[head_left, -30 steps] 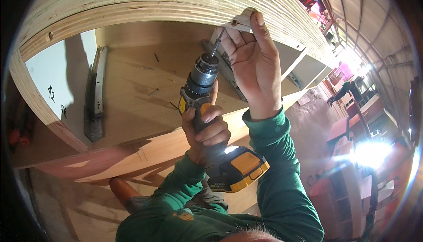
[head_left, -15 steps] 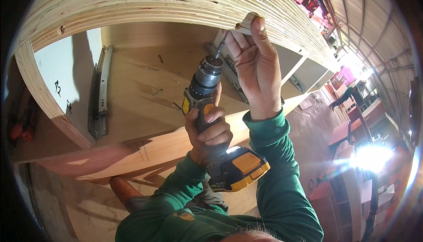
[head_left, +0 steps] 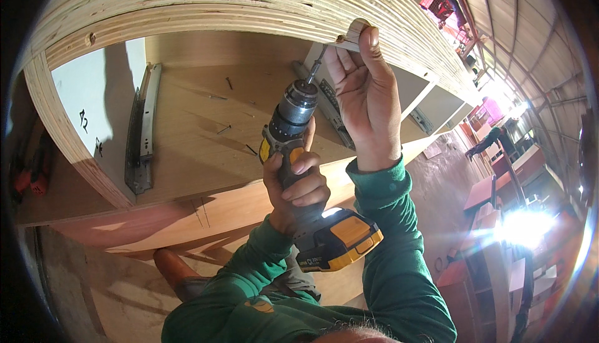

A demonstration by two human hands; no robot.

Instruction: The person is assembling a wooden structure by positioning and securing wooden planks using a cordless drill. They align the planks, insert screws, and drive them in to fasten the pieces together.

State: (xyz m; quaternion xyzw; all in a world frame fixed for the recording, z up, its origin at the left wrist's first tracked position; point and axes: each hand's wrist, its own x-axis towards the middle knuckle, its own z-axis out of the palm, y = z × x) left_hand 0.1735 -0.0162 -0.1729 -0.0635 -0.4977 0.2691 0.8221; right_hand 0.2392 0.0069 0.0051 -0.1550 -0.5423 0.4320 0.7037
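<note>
My left hand (head_left: 296,187) is wrapped round the grip of a black and yellow cordless drill (head_left: 292,115), its battery at the lower right. The drill tilts upward. Its bit (head_left: 315,68) points at the underside of a thick layered plywood edge (head_left: 249,12); the tip is too small to tell whether it touches or carries a screw. Beside the bit, my right hand (head_left: 371,96) holds the plywood edge, palm facing me. Forefinger and thumb lie against its front, while the other fingers reach underneath, partly hidden.
Several loose screws (head_left: 224,129) lie on the cabinet's bottom panel (head_left: 193,149). Metal drawer slides (head_left: 145,124) line the inner sides. A red and black tool (head_left: 38,171) sits at far left. Another person (head_left: 496,140) and furniture parts (head_left: 480,193) are at right.
Both hands and the drill keep nearly the same place, with the drill still angled up at the plywood edge. The view has shifted very slightly.
</note>
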